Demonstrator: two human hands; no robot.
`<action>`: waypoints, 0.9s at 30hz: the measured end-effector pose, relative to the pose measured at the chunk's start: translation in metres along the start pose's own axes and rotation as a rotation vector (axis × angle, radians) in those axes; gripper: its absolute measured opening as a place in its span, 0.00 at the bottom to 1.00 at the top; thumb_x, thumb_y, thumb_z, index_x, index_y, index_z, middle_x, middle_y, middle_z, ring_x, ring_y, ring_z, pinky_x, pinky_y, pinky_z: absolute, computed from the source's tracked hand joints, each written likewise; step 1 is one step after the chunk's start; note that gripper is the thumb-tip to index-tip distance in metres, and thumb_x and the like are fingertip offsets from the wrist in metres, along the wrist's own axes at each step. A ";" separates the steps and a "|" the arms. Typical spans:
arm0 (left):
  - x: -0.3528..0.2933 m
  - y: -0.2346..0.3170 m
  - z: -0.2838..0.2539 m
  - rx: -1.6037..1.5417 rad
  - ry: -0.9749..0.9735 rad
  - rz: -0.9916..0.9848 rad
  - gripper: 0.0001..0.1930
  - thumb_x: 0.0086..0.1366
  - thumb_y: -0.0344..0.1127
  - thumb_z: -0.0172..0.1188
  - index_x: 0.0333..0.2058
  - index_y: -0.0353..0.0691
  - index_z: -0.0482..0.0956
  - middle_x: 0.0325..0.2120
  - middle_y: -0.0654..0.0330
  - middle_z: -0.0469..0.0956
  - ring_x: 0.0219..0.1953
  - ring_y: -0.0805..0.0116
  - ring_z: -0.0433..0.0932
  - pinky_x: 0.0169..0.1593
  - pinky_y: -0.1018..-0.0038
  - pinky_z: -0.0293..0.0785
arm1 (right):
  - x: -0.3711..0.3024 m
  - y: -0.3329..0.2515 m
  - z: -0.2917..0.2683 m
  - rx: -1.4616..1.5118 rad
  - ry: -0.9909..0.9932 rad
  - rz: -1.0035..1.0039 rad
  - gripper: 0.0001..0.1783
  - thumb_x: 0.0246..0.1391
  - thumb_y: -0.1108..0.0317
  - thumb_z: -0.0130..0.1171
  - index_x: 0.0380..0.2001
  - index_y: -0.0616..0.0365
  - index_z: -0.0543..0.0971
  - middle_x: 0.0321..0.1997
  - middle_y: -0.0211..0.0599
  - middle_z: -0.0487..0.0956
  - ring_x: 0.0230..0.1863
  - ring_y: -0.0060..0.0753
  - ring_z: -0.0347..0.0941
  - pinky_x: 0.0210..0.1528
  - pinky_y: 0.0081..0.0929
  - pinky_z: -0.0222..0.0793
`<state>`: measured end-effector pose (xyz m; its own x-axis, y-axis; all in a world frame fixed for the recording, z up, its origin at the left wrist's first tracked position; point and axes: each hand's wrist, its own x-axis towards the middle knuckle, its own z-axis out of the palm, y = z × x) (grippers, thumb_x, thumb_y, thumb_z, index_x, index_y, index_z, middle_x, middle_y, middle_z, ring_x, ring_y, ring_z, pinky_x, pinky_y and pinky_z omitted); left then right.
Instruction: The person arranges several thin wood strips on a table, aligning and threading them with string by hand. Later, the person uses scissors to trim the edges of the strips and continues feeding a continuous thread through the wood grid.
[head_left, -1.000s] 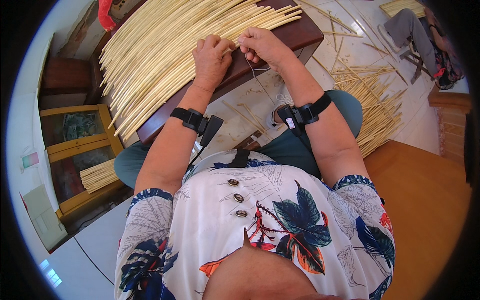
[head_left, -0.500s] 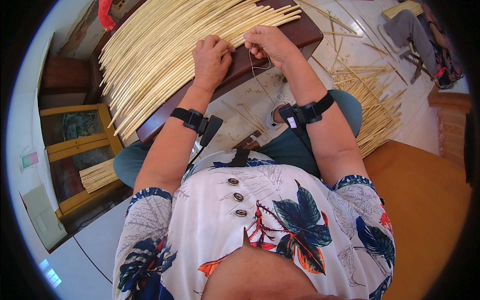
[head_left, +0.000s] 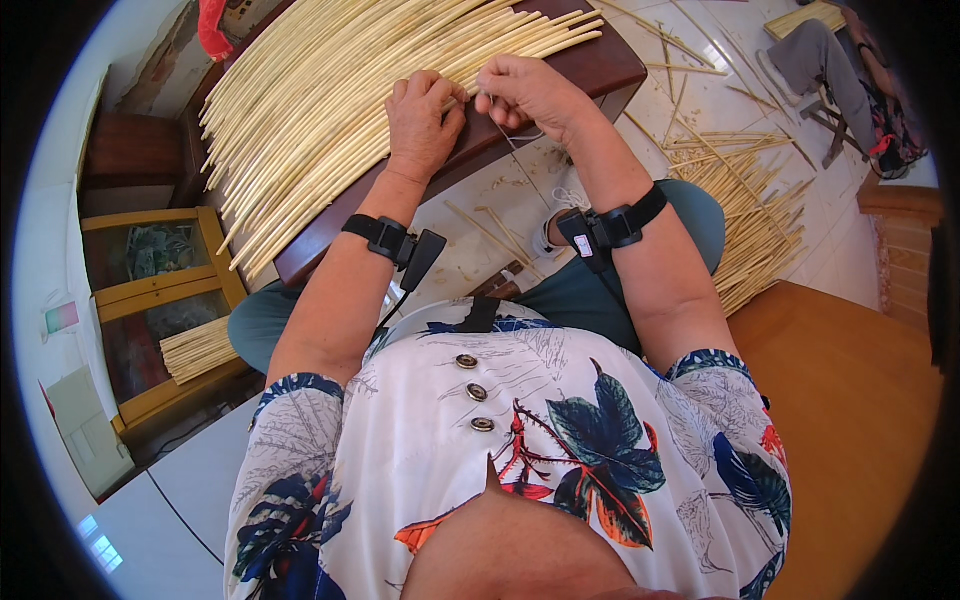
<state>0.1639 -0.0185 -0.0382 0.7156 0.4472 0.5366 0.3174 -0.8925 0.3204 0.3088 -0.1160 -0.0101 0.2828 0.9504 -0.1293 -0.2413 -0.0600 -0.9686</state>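
Observation:
A wide mat of pale reed stalks (head_left: 310, 130) lies side by side on a dark red-brown table (head_left: 612, 62). My left hand (head_left: 424, 120) rests on the near edge of the stalks with its fingers curled; its fingertips press at a stalk, though what they pinch is hidden. Just to its right, my right hand (head_left: 530, 92) is closed in a pinch on a thin pale thread (head_left: 520, 165). The thread hangs below that hand toward the floor, with a small loop beside the palm.
Loose stalks (head_left: 750, 205) are heaped on the tiled floor at right. An orange-brown surface (head_left: 830, 420) is near my right side. A yellow-framed cabinet (head_left: 160, 295) stands at left, with a stalk bundle (head_left: 195, 350) beside it. Another person (head_left: 825, 65) sits at far right.
My right hand has moved slightly left, closer to my left hand, bringing the thread with it. My left hand stays nearly in place on the stalks.

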 end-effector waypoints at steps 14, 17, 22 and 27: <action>-0.001 0.000 0.004 -0.005 0.003 -0.004 0.07 0.48 0.30 0.59 0.27 0.51 0.77 0.32 0.66 0.69 0.37 0.60 0.66 0.41 0.65 0.60 | -0.016 -0.008 -0.015 -0.407 -0.268 -0.037 0.07 0.50 0.65 0.58 0.26 0.57 0.77 0.19 0.22 0.70 0.22 0.14 0.63 0.26 0.15 0.59; -0.001 -0.001 0.004 0.006 0.005 -0.013 0.08 0.49 0.30 0.59 0.29 0.50 0.76 0.33 0.66 0.69 0.37 0.60 0.66 0.41 0.65 0.60 | -0.004 0.002 -0.004 -0.379 -0.121 -0.530 0.08 0.53 0.65 0.56 0.26 0.59 0.76 0.20 0.23 0.70 0.25 0.15 0.65 0.29 0.15 0.61; -0.001 -0.004 0.007 -0.010 0.036 0.016 0.09 0.49 0.31 0.59 0.32 0.49 0.77 0.33 0.66 0.69 0.38 0.59 0.66 0.41 0.64 0.60 | -0.005 0.007 0.017 -0.235 -0.087 -0.438 0.10 0.54 0.65 0.54 0.26 0.61 0.75 0.21 0.25 0.72 0.24 0.18 0.64 0.29 0.17 0.63; -0.003 -0.008 0.011 0.021 0.046 0.030 0.08 0.50 0.33 0.58 0.32 0.49 0.77 0.34 0.65 0.69 0.38 0.58 0.66 0.41 0.63 0.60 | -0.015 0.008 0.041 -0.630 0.079 -0.627 0.10 0.53 0.65 0.55 0.25 0.61 0.75 0.19 0.31 0.71 0.21 0.21 0.62 0.27 0.19 0.63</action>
<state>0.1662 -0.0129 -0.0511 0.6956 0.4223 0.5812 0.3096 -0.9062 0.2878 0.2645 -0.1187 -0.0075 0.2606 0.8424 0.4717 0.5275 0.2850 -0.8004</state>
